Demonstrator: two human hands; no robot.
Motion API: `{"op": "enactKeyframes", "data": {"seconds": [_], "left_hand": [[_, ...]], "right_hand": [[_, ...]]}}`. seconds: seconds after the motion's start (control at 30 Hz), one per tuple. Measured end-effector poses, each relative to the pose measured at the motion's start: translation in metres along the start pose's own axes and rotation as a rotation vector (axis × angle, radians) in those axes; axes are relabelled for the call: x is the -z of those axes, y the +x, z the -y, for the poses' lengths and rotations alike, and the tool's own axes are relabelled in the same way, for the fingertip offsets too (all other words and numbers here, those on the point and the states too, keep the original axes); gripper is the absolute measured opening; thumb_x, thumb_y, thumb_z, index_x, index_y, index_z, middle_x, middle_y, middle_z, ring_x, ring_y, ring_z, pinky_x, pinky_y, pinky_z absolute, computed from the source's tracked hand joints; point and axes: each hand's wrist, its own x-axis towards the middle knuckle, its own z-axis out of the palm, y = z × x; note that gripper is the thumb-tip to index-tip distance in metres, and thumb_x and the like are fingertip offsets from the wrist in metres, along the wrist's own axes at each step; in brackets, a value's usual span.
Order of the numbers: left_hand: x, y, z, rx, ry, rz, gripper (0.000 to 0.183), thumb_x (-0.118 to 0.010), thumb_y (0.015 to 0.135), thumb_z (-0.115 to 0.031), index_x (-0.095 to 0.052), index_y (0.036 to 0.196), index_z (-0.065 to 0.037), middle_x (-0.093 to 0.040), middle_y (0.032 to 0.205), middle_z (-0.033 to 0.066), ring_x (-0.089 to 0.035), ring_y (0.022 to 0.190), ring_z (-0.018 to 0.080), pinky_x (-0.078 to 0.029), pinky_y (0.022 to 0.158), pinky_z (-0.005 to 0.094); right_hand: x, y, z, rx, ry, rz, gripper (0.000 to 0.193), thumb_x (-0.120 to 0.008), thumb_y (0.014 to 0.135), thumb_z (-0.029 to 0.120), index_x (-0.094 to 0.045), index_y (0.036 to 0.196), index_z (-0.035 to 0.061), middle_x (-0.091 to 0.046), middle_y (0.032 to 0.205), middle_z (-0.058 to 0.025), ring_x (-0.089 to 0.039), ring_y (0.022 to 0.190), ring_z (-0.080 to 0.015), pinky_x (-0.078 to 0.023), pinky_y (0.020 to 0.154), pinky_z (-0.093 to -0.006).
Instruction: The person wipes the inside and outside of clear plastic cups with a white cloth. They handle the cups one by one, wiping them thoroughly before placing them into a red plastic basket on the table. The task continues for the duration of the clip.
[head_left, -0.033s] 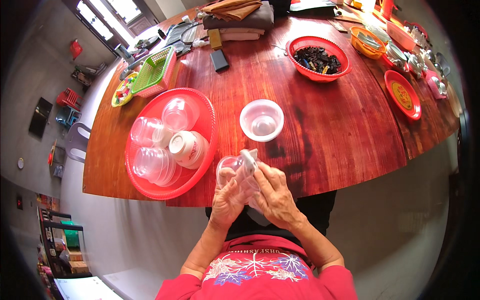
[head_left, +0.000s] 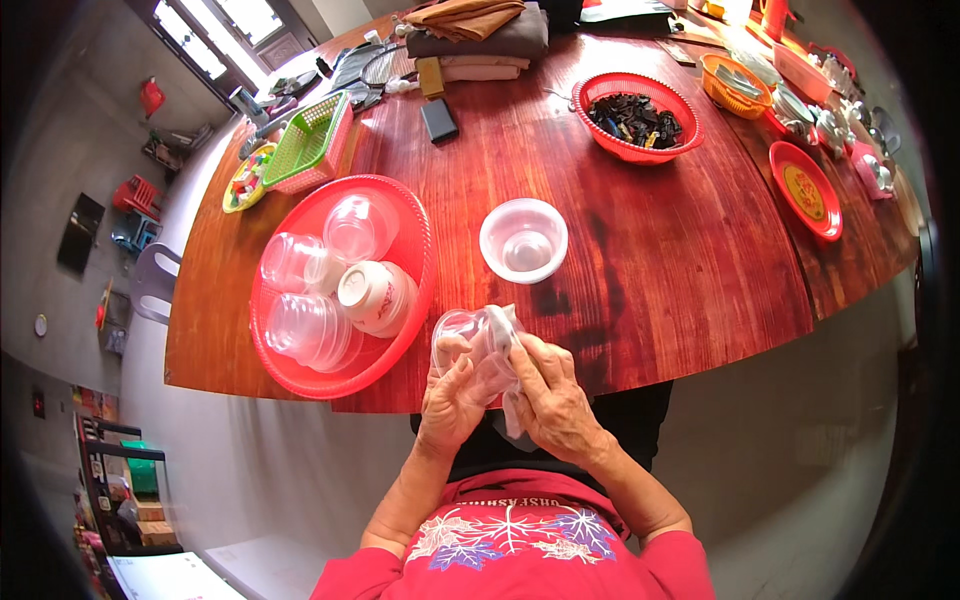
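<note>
My left hand (head_left: 447,405) grips a clear plastic bowl (head_left: 455,326), tilted on its side just above the table's near edge. Pressed to the bowl's rim is a thin white cloth (head_left: 504,322), pinched in my right hand (head_left: 556,395); one end of it hangs below the fingers. Beyond my hands a translucent white bowl (head_left: 523,242) stands upright on the table. To the left, a round red tray (head_left: 412,235) carries stacked clear bowls (head_left: 308,332) and a stack of white cups with red print (head_left: 375,300), lying tilted.
A red basket of small dark pieces (head_left: 637,120) sits at the far right of centre. Green and pink baskets (head_left: 310,145) are past the tray. A dark flat box (head_left: 438,120) and folded cloths (head_left: 480,35) lie at the back. A red plate (head_left: 805,190) is at right.
My right hand has shifted slightly along the bowl's rim, and more of the white cloth now hangs below it. My left hand keeps its hold on the clear bowl.
</note>
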Motion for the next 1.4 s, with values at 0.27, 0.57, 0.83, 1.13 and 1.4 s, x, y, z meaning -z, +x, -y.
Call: {"op": "enactKeyframes", "data": {"seconds": [0.27,0.57,0.83,1.13,1.4], "left_hand": [[-0.006,0.004,-0.012,-0.023,0.084,0.09,0.014,-0.053,0.095,-0.006,-0.049,0.108,-0.009,-0.037,0.145,0.024,-0.042,0.131,0.043,-0.047,0.099,0.0556],[-0.037,-0.005,0.014,0.064,0.065,0.135,0.015,-0.052,0.097,-0.011,-0.046,0.111,-0.012,-0.042,0.139,0.0229,-0.043,0.13,0.0377,-0.049,0.097,0.0496],[-0.021,-0.003,0.011,0.017,-0.083,0.029,0.021,-0.053,0.096,-0.011,-0.05,0.116,-0.017,-0.035,0.148,0.0203,-0.039,0.134,0.037,-0.042,0.105,0.0522],[-0.014,-0.004,0.016,-0.065,0.185,0.178,0.032,-0.059,0.095,-0.016,-0.046,0.123,-0.009,-0.04,0.144,0.0182,-0.047,0.128,0.029,-0.046,0.101,0.0415],[-0.024,-0.019,0.019,-0.049,0.381,0.104,0.041,-0.063,0.093,-0.011,-0.048,0.131,-0.008,-0.053,0.129,0.0041,-0.051,0.119,0.014,-0.045,0.1,0.0328]], "right_hand": [[0.079,-0.008,0.002,-0.168,-0.273,0.46,0.033,-0.059,0.086,0.009,-0.05,0.118,0.0044,-0.056,0.092,-0.014,-0.065,0.072,-0.0344,-0.055,0.059,-0.0419],[0.005,0.048,0.002,-0.052,0.494,-0.652,0.032,-0.07,0.081,-0.001,-0.053,0.108,0.0021,-0.066,0.094,-0.013,-0.063,0.068,-0.0205,-0.052,0.062,-0.0302],[-0.01,0.01,-0.006,0.059,0.265,-0.317,0.047,-0.06,0.09,0.01,-0.047,0.135,0.0033,-0.049,0.135,-0.0167,-0.045,0.117,-0.0317,-0.036,0.099,-0.0406],[0.005,0.014,0.012,0.378,0.023,-0.396,0.046,-0.07,0.068,0.007,-0.069,0.113,0.0184,-0.054,0.129,-0.009,-0.047,0.114,-0.0254,-0.044,0.093,-0.037],[0.026,0.044,0.023,0.171,-0.032,-0.211,0.032,-0.067,0.078,0.016,-0.062,0.11,0.0154,-0.06,0.112,-0.0067,-0.055,0.114,-0.0261,-0.036,0.089,-0.0401]]}}
